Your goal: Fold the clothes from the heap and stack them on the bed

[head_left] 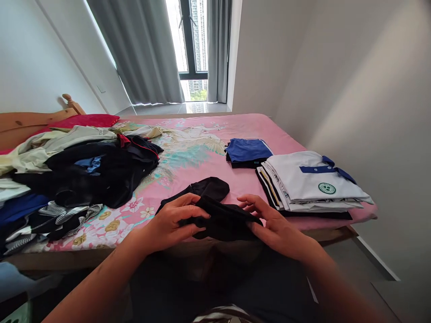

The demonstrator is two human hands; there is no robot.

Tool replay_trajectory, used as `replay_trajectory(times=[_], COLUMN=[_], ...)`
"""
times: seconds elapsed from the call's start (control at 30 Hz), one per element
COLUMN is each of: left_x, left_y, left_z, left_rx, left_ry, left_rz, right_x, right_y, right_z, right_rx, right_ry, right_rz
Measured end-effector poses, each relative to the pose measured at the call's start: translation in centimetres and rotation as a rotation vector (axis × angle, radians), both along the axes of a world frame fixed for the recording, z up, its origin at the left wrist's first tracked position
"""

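Just over the bed's near edge, both my hands hold a soft black garment [225, 220], whose kind I cannot make out. My left hand [180, 218] pinches its left part between thumb and fingers. At the right end, the thumb and fingers of my right hand [271, 224] grip the cloth, its top edge running between the hands. Behind them, a rounded black cloth part [212, 188] rests on the pink bedsheet [191, 168]; whether it belongs to the same garment is unclear.
A heap of loose clothes [97, 166] covers the bed's left side. Folded shirts [296, 179], a white polo on top, are stacked at the right. Behind them sits a smaller pile with blue shorts [248, 150]. A wall [380, 134] borders the right side.
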State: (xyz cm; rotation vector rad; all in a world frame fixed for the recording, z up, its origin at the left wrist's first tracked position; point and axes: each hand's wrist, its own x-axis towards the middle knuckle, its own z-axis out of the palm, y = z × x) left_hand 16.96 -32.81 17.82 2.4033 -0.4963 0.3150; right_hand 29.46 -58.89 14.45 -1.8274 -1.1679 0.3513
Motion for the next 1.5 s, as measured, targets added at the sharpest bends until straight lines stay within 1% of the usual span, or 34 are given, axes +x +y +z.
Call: replay_trajectory(times=[0.07, 0.13, 0.17, 0.3, 0.4, 0.47, 0.57, 0.73, 0.83, 0.93, 1.0, 1.13, 1.23, 1.3, 1.37, 1.43, 1.5], left_x=[-0.4, -0.8, -1.0, -1.5, -1.8, -1.9, -2.2, -2.9, -3.4, -3.9, -4.3, -4.9, -5.1, -5.2, -5.2, -5.0, -4.7], left_y=[-0.1, -0.2, -0.3, -0.4, -0.3, -0.1, 0.1, -0.3, -0.8, -1.4, -1.7, -2.2, -2.6, -3.0, -3.3, -3.6, -3.9], left_z=[0.2, 0.6, 0.7, 1.3, 1.6, 1.8, 2.3, 3.4, 4.4, 5.5, 6.2, 6.8, 6.5, 6.0, 5.6, 5.4, 5.2], left_rx=[0.006, 0.006, 0.003, -0.012, -0.026, -0.013, 0.04, 0.109, 0.1, 0.079, 0.052, -0.046, -0.156, -0.28, -0.481, -0.686, -0.806], left_ry=[-0.091, -0.149, -0.167, -0.2, -0.221, -0.229, -0.289, -0.538, -0.618, -0.63, -0.633, -0.648, -0.598, -0.538, -0.399, -0.13, 0.164], left_rz=[0.021, 0.042, 0.049, 0.047, 0.052, 0.065, 0.076, 0.083, 0.07, 0.066, 0.068, 0.108, 0.122, 0.144, 0.211, 0.255, 0.247], right_x=[-0.5, -1.0, -1.3, -2.2, -2.3, -2.1, -2.0, -2.6, -3.0, -3.2, -3.4, -3.7, -3.7, -3.4, -3.0, -2.5, -1.8], right_y=[0.1, 0.1, 0.2, 1.0, 1.5, 1.6, 1.3, 0.6, 0.0, -0.5, -0.8, -1.1, -0.9, -0.7, -0.5, -0.1, 0.4], right_z=[0.6, 1.2, 1.4, 1.8, 1.8, 2.3, 3.7, 6.4, 7.6, 8.8, 9.8, 11.2, 11.4, 11.2, 11.0, 10.8, 10.5], right_rx=[0.113, 0.168, 0.162, 0.051, 0.108, 0.165, 0.191, 0.179, 0.182, 0.183, 0.163, 0.147, 0.184, 0.188, 0.176, 0.165, 0.158], right_ry=[-0.077, -0.187, -0.241, -0.493, -0.612, -0.636, -0.68, -0.73, -0.732, -0.702, -0.684, -0.668, -0.657, -0.626, -0.593, -0.582, -0.585], right_rz=[0.049, 0.081, 0.087, 0.1, 0.072, 0.05, 0.04, 0.06, 0.055, 0.054, 0.079, 0.135, 0.162, 0.17, 0.168, 0.155, 0.137])
